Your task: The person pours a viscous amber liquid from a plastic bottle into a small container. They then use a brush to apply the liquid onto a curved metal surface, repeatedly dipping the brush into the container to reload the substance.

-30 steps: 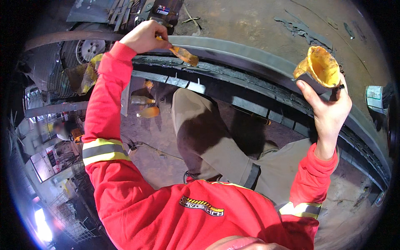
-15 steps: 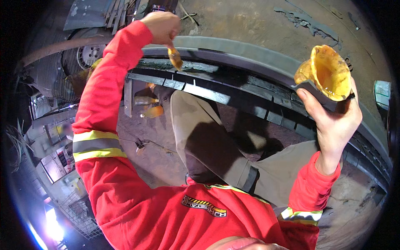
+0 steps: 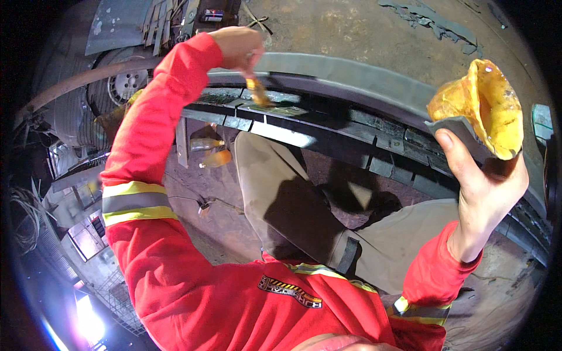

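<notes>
My left hand is closed round the handle of a paintbrush smeared yellow-brown. Its bristle end points down at the wet, glossy inner side of a long, curved grey panel; whether they touch is hard to tell. In my right hand, raised at the right, is a tilted yellow cup, coated with shiny, sticky-looking resin. A dark grey piece of sheet lies between the cup and my fingers. Along the panel run dark strips made of short blocks, some gleaming wet.
Two bottles, one clear and one with orange contents, lie beside my knee. A wheel is at the left. Beyond the panel are a small can, crossed sticks and grey scraps on the floor.
The brush has moved a little right and down along the panel's inner side. The cup in my right hand has shifted right and tilted more to the right.
</notes>
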Demonstrator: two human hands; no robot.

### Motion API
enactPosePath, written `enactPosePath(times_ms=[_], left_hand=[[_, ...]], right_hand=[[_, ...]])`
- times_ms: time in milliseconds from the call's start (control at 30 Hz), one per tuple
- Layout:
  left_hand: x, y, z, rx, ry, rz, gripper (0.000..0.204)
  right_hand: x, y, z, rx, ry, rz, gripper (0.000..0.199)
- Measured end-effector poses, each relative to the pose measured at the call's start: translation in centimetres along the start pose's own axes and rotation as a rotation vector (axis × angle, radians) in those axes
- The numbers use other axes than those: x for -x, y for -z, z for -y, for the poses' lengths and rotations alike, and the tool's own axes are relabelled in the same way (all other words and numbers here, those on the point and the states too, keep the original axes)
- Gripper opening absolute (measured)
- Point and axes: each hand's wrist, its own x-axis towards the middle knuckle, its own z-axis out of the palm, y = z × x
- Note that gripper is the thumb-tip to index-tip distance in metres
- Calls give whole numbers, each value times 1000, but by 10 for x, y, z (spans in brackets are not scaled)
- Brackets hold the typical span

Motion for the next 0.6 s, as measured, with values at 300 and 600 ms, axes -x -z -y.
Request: enactPosePath(times_ms=[300, 600], left_hand=[[-28, 23, -65, 3, -60, -97, 26], [-39, 21, -66, 313, -63, 33, 26]], right_hand=[[0, 1, -4, -8, -53, 29, 59], [-5, 1, -11, -42, 50, -8, 57]])
